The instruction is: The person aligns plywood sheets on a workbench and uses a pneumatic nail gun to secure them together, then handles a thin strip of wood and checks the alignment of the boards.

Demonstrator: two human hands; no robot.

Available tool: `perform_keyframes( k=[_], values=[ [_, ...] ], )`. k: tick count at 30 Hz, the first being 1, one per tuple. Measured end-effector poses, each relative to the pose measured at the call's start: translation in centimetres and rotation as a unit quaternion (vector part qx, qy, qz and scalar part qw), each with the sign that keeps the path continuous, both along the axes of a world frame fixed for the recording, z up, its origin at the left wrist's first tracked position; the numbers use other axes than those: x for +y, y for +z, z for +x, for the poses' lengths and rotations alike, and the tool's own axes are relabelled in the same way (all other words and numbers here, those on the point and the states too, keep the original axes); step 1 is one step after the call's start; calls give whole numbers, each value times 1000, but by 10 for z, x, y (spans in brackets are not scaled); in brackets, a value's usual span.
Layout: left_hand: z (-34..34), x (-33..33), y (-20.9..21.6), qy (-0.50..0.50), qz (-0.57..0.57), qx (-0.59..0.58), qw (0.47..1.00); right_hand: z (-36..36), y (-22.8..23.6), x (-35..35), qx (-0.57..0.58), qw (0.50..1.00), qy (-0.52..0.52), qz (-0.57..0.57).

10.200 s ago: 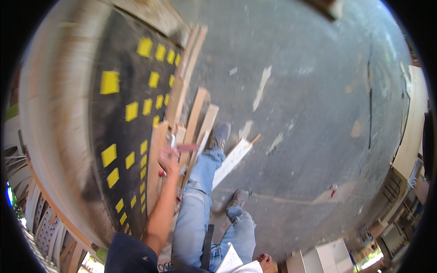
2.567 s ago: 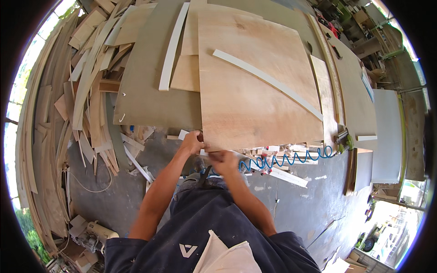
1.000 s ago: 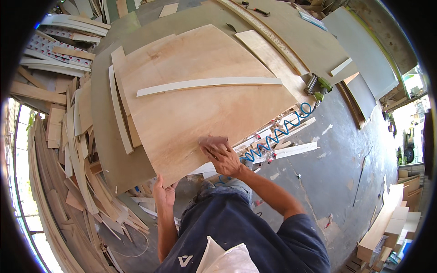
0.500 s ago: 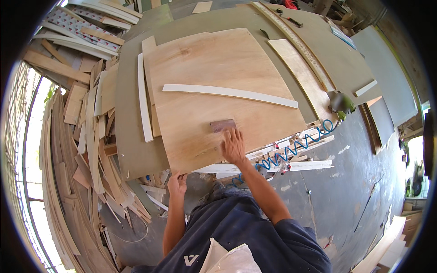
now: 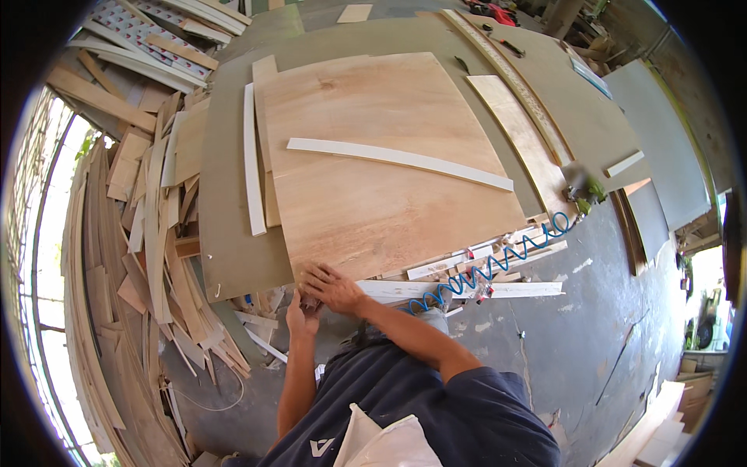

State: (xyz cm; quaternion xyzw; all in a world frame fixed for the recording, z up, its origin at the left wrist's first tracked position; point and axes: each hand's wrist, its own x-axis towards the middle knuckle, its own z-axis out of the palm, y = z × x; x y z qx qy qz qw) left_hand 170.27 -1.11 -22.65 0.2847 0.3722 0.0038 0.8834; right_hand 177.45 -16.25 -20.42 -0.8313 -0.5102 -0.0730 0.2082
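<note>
Your right hand [image 5: 336, 291] grips a brown pad [image 5: 309, 303] at the near corner of the board [image 5: 389, 101]. Beside it, your left hand's [image 5: 300, 319] grip I can't tell.

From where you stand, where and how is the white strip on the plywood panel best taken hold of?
Probably near mid-length, from above, pinching its two long edges: the white strip is long and narrow, lies slanted across the plywood panel, and nothing covers it.

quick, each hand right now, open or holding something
Left hand: at the wooden panel; grip cannot be told.
Right hand: closed on the brown pad.
</note>
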Motion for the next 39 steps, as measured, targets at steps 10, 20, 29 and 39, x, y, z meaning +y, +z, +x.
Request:
perform_keyframes(
  k=[10, 20, 29, 39],
  values=[
    [-2, -2, -13, -21, 78, -4, 997, 1, 8, -232, 25, 980, -167, -106],
    [-4, 6, -17, 7, 153, 31, 988, 26, 0, -436, -52, 886, -412, -207],
    [1, -28, -17, 155, 137, 90, 974, 75, 56, -521, 13, 681, -705, 197],
    [43, -192, -12, 31, 96, 46, 994, 216, 12, -579, 201, 578, -564, 555]
  ],
)
